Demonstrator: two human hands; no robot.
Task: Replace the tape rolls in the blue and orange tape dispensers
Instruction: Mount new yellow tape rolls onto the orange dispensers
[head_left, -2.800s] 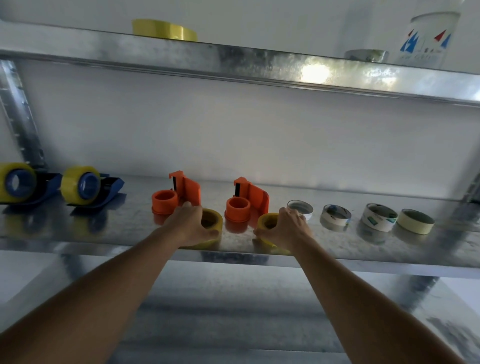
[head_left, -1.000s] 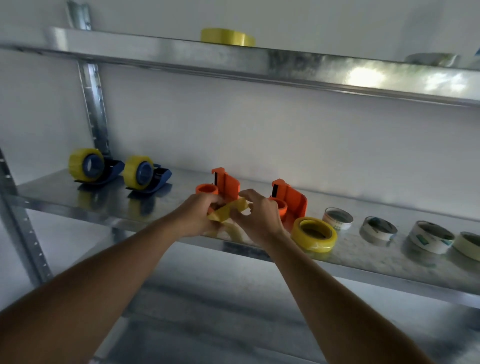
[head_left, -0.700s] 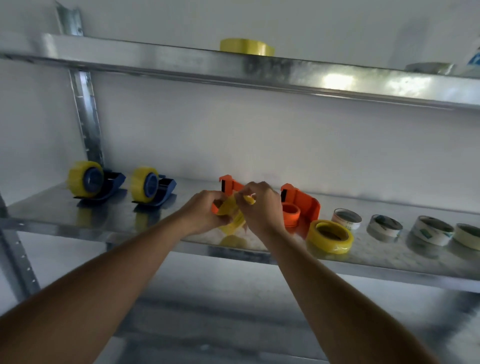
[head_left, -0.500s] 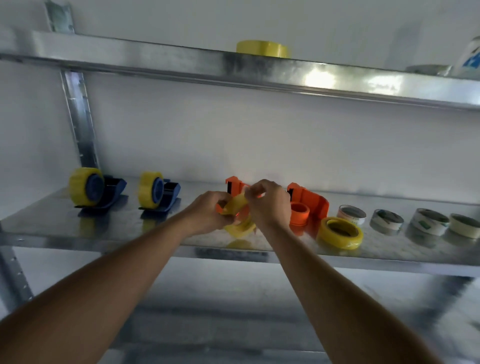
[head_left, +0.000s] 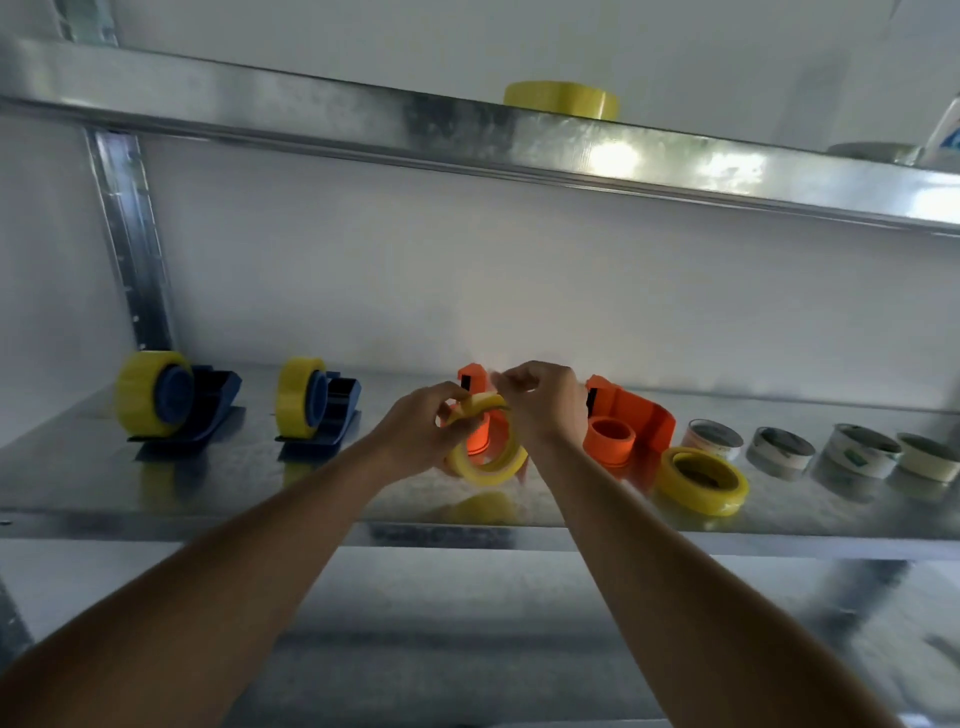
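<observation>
From the head view we count two blue dispensers: the far-left blue dispenser (head_left: 174, 410) and the second blue dispenser (head_left: 317, 405), each carrying a yellow roll and standing on the metal shelf (head_left: 249, 483). We count two orange dispensers as well: the left orange dispenser (head_left: 475, 384), mostly hidden behind our hands, and the right orange dispenser (head_left: 626, 423), whose hub is bare. Yellow loose rolls number two: the held yellow roll (head_left: 485, 452) and the spare yellow roll (head_left: 701, 480) lying flat just beside the right orange dispenser.

Our left hand (head_left: 423, 441) curls round the held yellow roll from the left. Our right hand (head_left: 540, 405) pinches at the roll's upper edge; what exactly sits between its fingertips we cannot tell. The roll is tilted, raised just above the shelf in front of the left orange dispenser.

Four used cores (head_left: 779, 449) line up to the right. On the upper shelf (head_left: 363, 124) sits another yellow roll (head_left: 561, 104). The shelf's front edge runs just below our wrists, with bare metal between the blue and orange dispensers.
</observation>
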